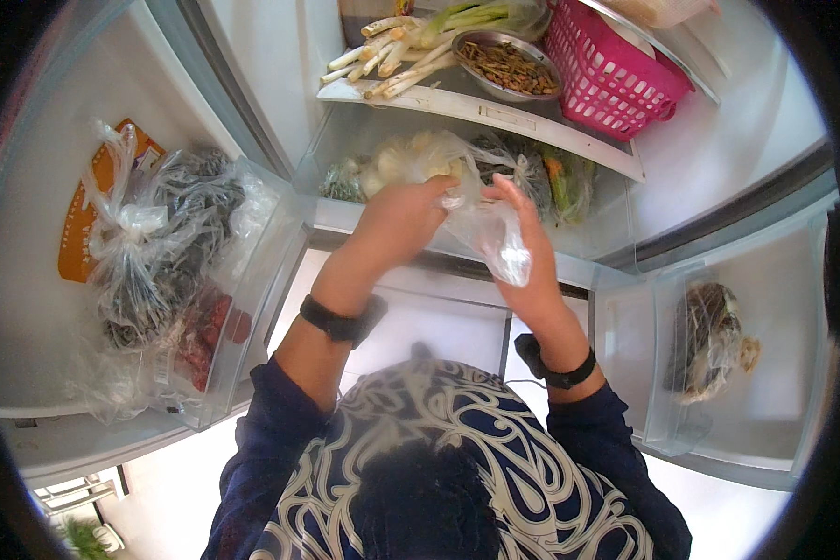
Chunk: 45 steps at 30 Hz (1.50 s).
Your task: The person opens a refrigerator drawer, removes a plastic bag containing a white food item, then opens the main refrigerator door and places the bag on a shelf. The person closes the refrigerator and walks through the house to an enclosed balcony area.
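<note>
A clear plastic bag [427, 157] holding pale, rounded food sits in the see-through drawer [602, 245] of an open refrigerator. My left hand [406, 217] pinches its gathered neck between thumb and fingers. On the other side, my right hand [532, 238] has its fingers curled at the same neck, and the bag's loose, crumpled end hangs across the palm. Part of the right thumb is hidden by the plastic. Beside this bag in the drawer lie a bag of dark food [525, 175] and a bagged green vegetable [567, 185] with an orange tip.
Above the drawer, a shelf [462, 105] carries leeks or scallions [392, 56], a metal bowl [511, 66] of brownish pieces and a pink basket [609, 77]. Open doors flank me; the left door bin [252, 294] holds knotted bags [161, 238], the right one a bagged dark item [707, 336].
</note>
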Available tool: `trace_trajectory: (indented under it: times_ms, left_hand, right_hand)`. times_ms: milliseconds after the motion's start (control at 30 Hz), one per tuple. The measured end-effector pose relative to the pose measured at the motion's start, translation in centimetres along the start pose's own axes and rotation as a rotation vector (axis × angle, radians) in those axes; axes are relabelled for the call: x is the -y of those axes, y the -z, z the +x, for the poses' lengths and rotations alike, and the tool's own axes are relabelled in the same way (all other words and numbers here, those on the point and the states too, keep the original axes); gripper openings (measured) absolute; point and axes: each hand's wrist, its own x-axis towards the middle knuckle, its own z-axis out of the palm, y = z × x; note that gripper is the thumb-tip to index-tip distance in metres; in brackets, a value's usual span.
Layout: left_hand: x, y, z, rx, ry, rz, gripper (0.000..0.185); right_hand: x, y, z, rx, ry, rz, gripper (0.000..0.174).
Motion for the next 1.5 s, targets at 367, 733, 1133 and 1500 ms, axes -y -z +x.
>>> trace_trajectory:
  times_ms: [367,733,1133,1500]
  left_hand:
    - [-0.3,-0.4,-2.9,-0.498,-0.117,0.429,0.036]
    - [0.3,0.4,-7.3,-0.519,-0.13,0.148,0.058]
    - [0.6,-0.6,-5.7,-0.421,-0.103,0.44,0.054]
    - [1.0,-0.4,-3.6,-0.323,-0.035,0.512,0.045]
  right_hand:
    - [0.7,-5.0,4.2,0.141,-0.084,0.178,0.028]
    - [-2.8,-9.2,8.9,0.492,0.085,-0.405,0.03]
    - [-1.1,-7.4,4.5,0.257,0.086,-0.162,0.02]
    - [-1.4,-6.2,-3.5,0.196,-0.082,-0.115,0.017]
